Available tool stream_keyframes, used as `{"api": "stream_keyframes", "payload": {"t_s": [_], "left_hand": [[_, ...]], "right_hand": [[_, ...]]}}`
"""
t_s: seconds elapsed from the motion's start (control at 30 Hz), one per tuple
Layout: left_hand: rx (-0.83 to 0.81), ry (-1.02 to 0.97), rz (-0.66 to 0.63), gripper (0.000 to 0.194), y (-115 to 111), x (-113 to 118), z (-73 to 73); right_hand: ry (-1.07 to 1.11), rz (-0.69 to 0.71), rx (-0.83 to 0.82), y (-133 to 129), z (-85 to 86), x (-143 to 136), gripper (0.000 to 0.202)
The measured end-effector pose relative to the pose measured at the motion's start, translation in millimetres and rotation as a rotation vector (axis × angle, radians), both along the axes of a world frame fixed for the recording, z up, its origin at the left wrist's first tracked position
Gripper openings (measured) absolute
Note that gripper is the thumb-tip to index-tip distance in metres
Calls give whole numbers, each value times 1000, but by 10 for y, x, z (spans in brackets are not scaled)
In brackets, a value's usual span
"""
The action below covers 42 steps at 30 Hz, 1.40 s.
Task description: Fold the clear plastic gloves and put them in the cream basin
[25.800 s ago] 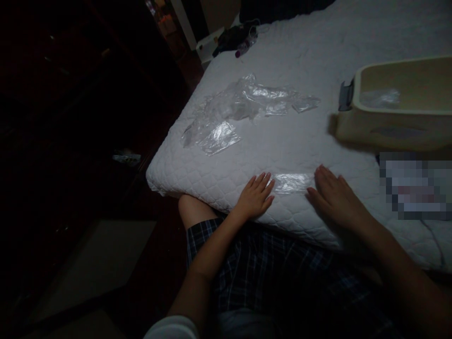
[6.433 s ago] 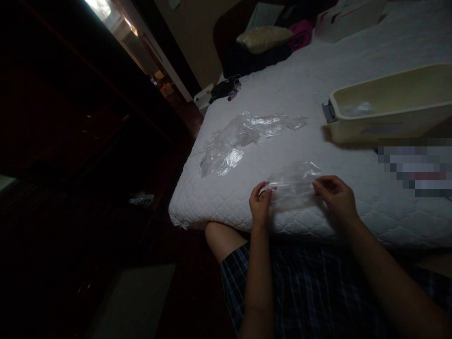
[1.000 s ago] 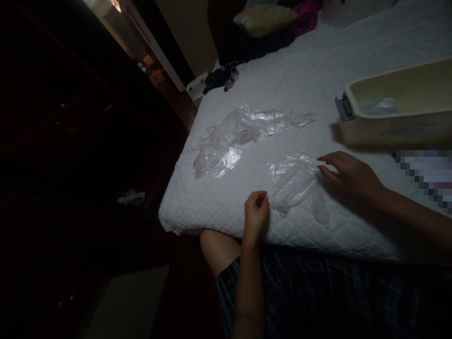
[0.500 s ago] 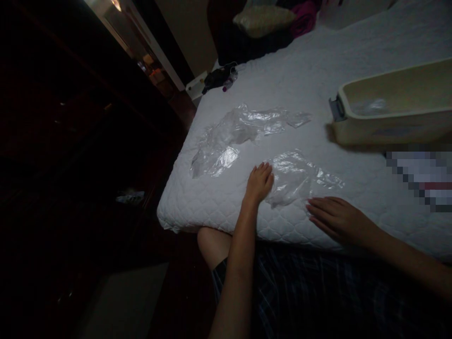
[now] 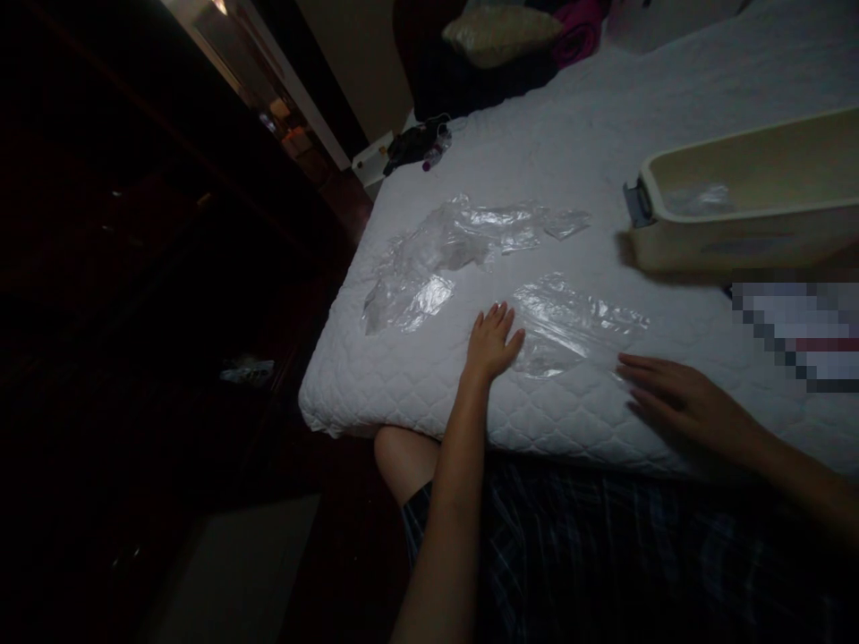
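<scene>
A clear, crinkled plastic bag [image 5: 567,326] lies flattened on the white quilted mattress [image 5: 403,385] between my two hands. My left hand [image 5: 493,344] rests palm down at the bag's left edge, its fingers spread. At the lower right edge of the bag, my right hand [image 5: 681,398] has its fingers stretched out, slightly blurred; its fingertips are at the plastic, and whether they pinch it is not visible. More clear crumpled plastic [image 5: 463,241] lies further back to the left, touched by neither hand.
To the right stands a long cream plastic bin [image 5: 738,241] with a grey latch and some clear plastic inside. A pixelated item [image 5: 805,335] lies before it. At the back are a light pillow-like bundle [image 5: 500,36], magenta cloth [image 5: 578,36] and a small bottle [image 5: 436,152].
My right hand has slid to the right along the mattress, and the bag between my hands is stretched into straighter folds. My left hand stays almost in place, its thumb further out.
</scene>
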<state>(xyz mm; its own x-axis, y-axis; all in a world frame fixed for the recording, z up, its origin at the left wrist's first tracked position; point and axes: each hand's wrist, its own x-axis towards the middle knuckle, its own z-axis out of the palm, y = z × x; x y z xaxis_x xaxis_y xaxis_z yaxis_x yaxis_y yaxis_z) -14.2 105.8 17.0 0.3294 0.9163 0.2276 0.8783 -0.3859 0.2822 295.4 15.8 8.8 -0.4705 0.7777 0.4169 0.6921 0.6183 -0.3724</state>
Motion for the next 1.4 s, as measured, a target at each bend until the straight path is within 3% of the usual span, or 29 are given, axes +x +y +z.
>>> {"api": "stream_keyframes", "payload": {"t_s": [0.1,0.23,0.4,0.67,0.9,1.07,1.17,1.27,1.4], "left_hand": [[-5,-3,12,47,4,2,-12],[-8,4,20,47,3,8,-7],[-41,33,16,48,13,11,12],[-65,33,13,46,41,8,2],[-67,10,12,46,30,6,0],[-66,18,7,48,35,2,-6],[-57,21,6,48,35,-1,-9],[-47,21,6,48,31,0,-13],[-45,26,9,47,25,4,-7]], "right_hand": [[76,-162,74,13,158,-226,40],[28,0,160,62,307,-688,39],[-28,49,147,119,228,-1082,39],[-11,128,231,-80,67,-871,23],[-75,272,270,-314,-63,-538,27],[-30,228,212,-388,-6,-378,26],[32,114,195,-323,157,-475,17],[6,49,232,-212,300,-733,23],[-96,-46,230,-59,316,-1083,27]]}}
